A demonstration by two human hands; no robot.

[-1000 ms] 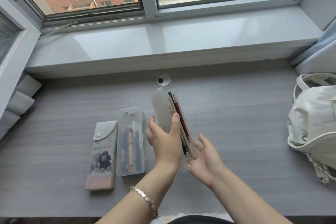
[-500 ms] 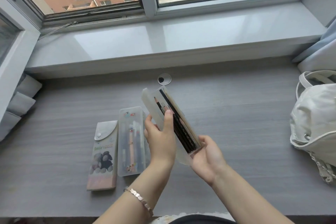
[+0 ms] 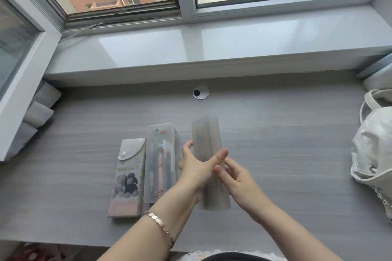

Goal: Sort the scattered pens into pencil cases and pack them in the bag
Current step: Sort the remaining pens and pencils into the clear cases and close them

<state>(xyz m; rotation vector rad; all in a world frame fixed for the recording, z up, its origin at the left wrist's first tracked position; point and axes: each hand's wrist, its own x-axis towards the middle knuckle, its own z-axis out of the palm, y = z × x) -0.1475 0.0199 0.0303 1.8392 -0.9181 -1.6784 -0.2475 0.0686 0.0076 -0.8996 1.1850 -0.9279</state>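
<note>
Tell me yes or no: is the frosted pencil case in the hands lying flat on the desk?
No. The frosted pencil case is held above the desk, gripped between the left hand and right hand.

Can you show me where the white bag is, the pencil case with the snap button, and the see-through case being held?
white bag [image 3: 370, 146]: head view, on its rounded side.
snap-button pencil case [image 3: 127, 176]: head view, on its printed front.
held frosted case [image 3: 206, 140]: head view, on its upper face.

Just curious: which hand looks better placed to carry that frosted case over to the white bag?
Probably the right hand: the bag sits on its side of the desk, though the left hand grips the case more fully.
</note>
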